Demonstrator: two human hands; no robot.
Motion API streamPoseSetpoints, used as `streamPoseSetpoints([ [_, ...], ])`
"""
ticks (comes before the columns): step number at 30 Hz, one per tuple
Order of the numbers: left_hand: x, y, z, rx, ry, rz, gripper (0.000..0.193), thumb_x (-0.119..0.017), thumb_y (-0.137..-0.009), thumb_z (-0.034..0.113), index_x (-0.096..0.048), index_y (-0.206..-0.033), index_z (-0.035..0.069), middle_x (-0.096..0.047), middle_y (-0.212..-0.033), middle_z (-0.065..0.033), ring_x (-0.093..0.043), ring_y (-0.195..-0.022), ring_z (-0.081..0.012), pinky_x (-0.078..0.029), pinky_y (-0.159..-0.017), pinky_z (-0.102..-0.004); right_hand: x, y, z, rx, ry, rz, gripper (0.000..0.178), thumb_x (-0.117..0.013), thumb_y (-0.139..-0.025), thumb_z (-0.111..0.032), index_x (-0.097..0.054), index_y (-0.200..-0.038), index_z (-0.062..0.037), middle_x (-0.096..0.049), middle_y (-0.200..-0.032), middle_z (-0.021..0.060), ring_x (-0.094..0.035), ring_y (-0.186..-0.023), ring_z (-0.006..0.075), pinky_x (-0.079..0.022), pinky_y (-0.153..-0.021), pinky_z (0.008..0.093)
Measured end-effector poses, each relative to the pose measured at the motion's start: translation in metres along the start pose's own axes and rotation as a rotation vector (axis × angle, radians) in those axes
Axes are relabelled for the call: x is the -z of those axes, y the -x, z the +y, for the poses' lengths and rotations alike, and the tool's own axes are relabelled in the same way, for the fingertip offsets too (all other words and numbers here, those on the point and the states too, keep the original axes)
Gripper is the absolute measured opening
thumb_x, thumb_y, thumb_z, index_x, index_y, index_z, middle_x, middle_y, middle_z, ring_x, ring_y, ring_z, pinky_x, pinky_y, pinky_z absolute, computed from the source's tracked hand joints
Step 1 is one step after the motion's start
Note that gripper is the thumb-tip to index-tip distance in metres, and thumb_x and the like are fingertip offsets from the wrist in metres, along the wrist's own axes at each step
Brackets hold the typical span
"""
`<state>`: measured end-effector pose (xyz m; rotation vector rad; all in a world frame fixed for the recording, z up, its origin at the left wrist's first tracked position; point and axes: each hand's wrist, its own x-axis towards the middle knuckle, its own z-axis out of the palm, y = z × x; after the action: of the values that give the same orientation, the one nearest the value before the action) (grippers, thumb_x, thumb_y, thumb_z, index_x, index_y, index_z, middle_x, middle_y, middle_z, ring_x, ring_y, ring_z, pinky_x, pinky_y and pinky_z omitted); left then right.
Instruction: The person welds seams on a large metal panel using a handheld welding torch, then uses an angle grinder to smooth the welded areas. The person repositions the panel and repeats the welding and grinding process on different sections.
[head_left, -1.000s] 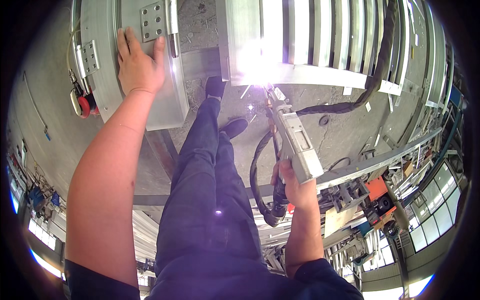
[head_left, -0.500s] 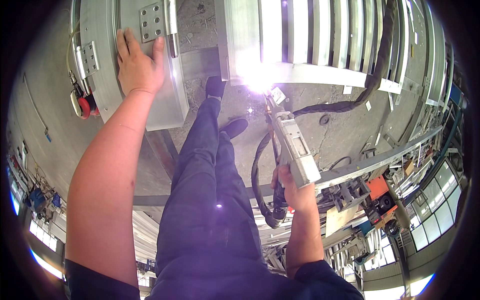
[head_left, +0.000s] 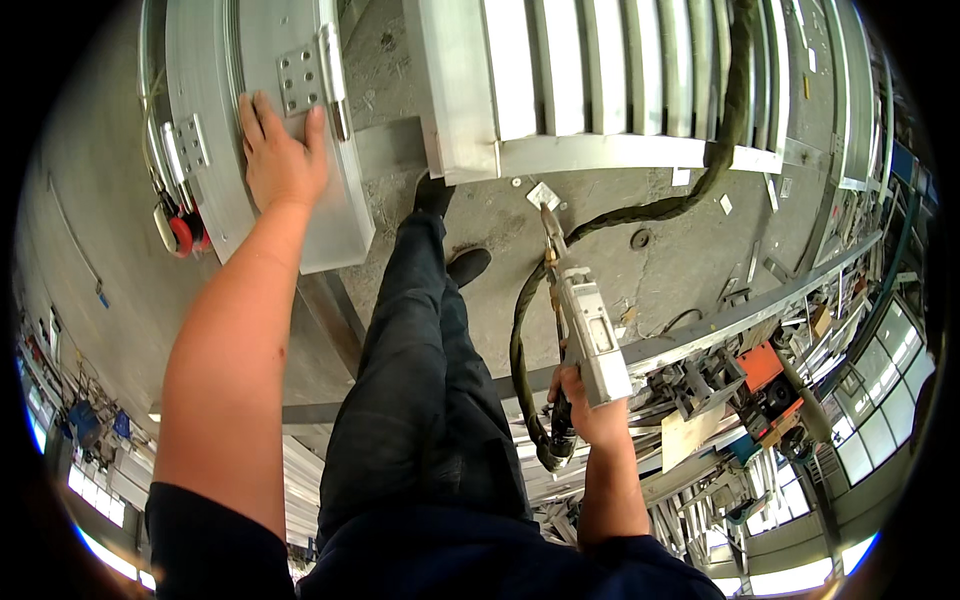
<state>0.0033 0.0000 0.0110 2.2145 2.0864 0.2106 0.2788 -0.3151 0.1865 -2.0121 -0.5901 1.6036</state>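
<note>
My right hand (head_left: pixel 588 405) is wrapped round the grip of a grey welding gun (head_left: pixel 592 335). The gun's copper-coloured nozzle tip points away from me and stands apart from the slatted aluminium frame (head_left: pixel 600 153). No arc burns at the tip. From the gun's grip a dark sheathed cable (head_left: pixel 655 210) loops forward and lies across the slats. My left hand (head_left: pixel 283 160) rests flat, fingers spread, on a wide aluminium profile (head_left: pixel 225 110), beside a hinge plate (head_left: pixel 299 80) with several holes.
A red and black clamp-like tool (head_left: pixel 182 235) hangs at the profile's left side. A long metal beam (head_left: pixel 720 328) crosses on the right, with an orange machine (head_left: pixel 768 385) and metal offcuts beyond it. My feet stand on the concrete floor (head_left: pixel 610 260) between the workpieces.
The bright welding arc at the frame's corner has gone out. The gun's tip has drawn back from the frame toward me. My left hand stays on the profile.
</note>
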Motion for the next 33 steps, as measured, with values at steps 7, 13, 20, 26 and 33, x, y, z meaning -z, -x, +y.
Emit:
streamPoseSetpoints([
  [7, -0.008, 0.002, 0.010, -0.014, -0.019, -0.051, 0.081, -0.051, -0.094, 0.053, -0.027, -0.147, -0.004, -0.024, -0.155, -0.0230, -0.040, -0.132, -0.0440, -0.037, -0.108, -0.0464, 0.030, 0.050, -0.048, -0.228, 0.108, 0.148, 0.031, -0.071, -0.084, -0.005, -0.056, -0.110, 0.0010, -0.064, -0.081, 0.0077, -0.063, -0.070, 0.0155, -0.051, -0.064, 0.0302],
  [13, -0.001, -0.006, -0.008, 0.046, -0.118, -0.137, 0.082, -0.049, -0.095, 0.053, -0.024, -0.148, -0.005, -0.020, -0.157, -0.0230, -0.034, -0.136, -0.0420, -0.030, -0.112, -0.0485, 0.078, 0.106, -0.086, -0.158, 0.081, 0.278, 0.030, -0.069, -0.082, -0.006, -0.058, -0.109, -0.0003, -0.065, -0.085, 0.0089, -0.063, -0.076, 0.0181, -0.051, -0.068, 0.0315],
  [20, 0.056, -0.045, 0.061, 0.210, -0.380, -0.660, 0.085, -0.053, -0.092, 0.053, -0.024, -0.151, 0.000, -0.024, -0.158, -0.0175, -0.021, -0.147, -0.0332, -0.019, -0.119, -0.0475, 0.140, 0.179, -0.076, -0.261, -0.265, 0.489, 0.021, -0.067, -0.089, -0.014, -0.055, -0.100, -0.0002, -0.062, -0.077, 0.0052, -0.062, -0.067, 0.0136, -0.051, -0.061, 0.0297],
  [26, 0.068, -0.042, 0.138, -0.098, -0.033, -0.590, 0.034, -0.064, -0.087, 0.018, -0.059, -0.114, -0.001, -0.067, -0.109, -0.0239, -0.063, -0.102, -0.0418, -0.048, -0.091, -0.0471, 0.203, 0.232, -0.050, -0.162, -0.482, 0.709, 0.017, -0.063, -0.093, -0.015, -0.058, -0.090, 0.0010, -0.061, -0.072, 0.0053, -0.062, -0.062, 0.0155, -0.051, -0.058, 0.0320],
  [33, 0.086, 0.012, 0.332, -0.294, -0.006, -0.637, 0.053, -0.065, -0.084, 0.047, -0.071, -0.086, -0.006, -0.068, -0.090, -0.0287, -0.067, -0.090, -0.0433, -0.051, -0.082, -0.0483, 0.324, 0.254, 0.034, -0.048, -0.551, 0.940, 0.022, -0.061, -0.096, -0.020, -0.059, -0.094, 0.0018, -0.062, -0.072, 0.0060, -0.063, -0.063, 0.0158, -0.051, -0.058, 0.0325],
])
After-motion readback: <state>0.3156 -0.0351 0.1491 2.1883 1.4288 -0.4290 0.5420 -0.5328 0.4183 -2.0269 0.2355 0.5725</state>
